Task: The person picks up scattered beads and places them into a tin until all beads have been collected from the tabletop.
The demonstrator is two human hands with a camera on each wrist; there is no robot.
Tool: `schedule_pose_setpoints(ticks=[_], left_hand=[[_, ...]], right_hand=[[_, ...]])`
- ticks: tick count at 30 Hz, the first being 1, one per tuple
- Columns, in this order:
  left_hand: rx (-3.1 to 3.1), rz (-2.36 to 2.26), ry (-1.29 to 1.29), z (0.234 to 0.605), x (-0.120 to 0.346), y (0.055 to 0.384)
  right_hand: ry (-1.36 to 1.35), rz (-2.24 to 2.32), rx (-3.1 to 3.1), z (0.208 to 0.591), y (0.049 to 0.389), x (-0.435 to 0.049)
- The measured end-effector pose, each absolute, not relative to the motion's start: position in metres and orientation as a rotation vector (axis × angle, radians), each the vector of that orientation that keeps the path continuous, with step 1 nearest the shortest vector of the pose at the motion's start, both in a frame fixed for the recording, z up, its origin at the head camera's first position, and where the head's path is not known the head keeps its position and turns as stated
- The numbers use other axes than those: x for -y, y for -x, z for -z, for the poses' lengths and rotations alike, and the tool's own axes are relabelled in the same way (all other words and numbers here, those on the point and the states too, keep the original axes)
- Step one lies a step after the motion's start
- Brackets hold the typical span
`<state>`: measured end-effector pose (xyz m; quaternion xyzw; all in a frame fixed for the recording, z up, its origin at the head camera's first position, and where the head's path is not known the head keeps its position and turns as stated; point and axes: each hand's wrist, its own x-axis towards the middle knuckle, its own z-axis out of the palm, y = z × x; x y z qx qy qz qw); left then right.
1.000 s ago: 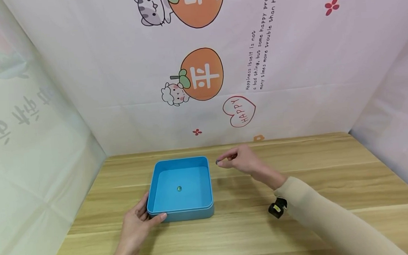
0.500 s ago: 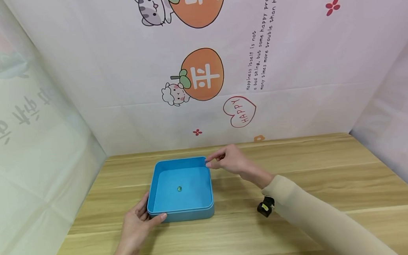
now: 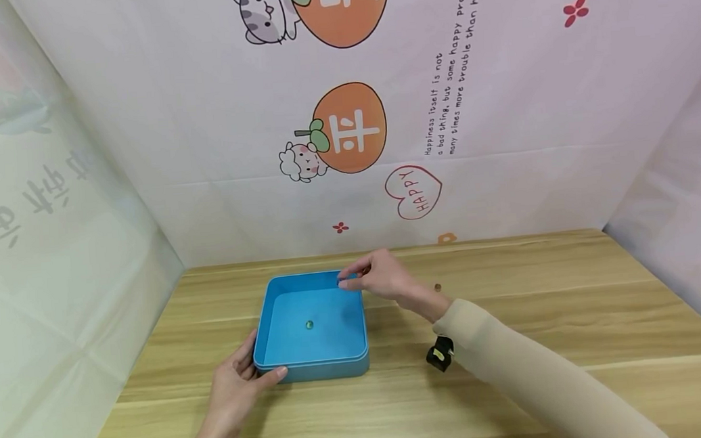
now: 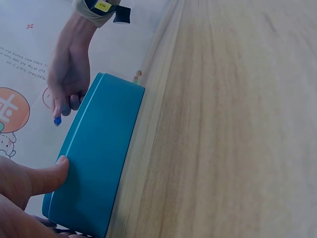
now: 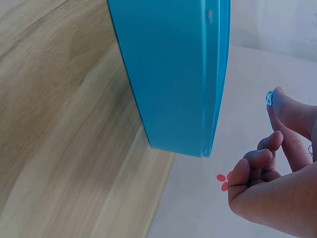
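A square blue open-topped box (image 3: 324,369) sits on the wooden table. Inside, on its floor, lies a small greenish glass marble (image 3: 310,324). My left hand (image 3: 231,390) grips the box's near left corner, thumb on the front wall and fingers along the left side. Above the far right part of the box, my right hand (image 3: 381,276) pinches another marble (image 5: 270,97) between thumb and index finger. That marble looks clear with blue in the right wrist view and deep blue in the left wrist view. The other right fingers are curled in.
A small brownish round thing (image 3: 437,287) lies on the table (image 3: 514,289) behind the right wrist. A printed cloth (image 3: 234,213) rises along the table's back edge. A black wrist camera (image 3: 440,354) hangs under the right sleeve (image 3: 518,350).
My right hand has moved left with the pinched marble, from beside the box to above its far right part. The brownish thing has come into sight. My left hand stays put.
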<state>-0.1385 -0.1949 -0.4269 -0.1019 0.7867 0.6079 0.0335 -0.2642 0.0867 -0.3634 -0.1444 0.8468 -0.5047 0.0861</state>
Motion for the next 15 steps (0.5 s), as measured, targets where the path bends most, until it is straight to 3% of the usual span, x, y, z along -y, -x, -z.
schedule_pose_setpoints(ticks=[15], left_hand=[[-2.425,-1.874,0.301,0.428,0.195,0.138]], right_hand=[[0.486,1.487,-2.539,0.37,0.271,-0.062]])
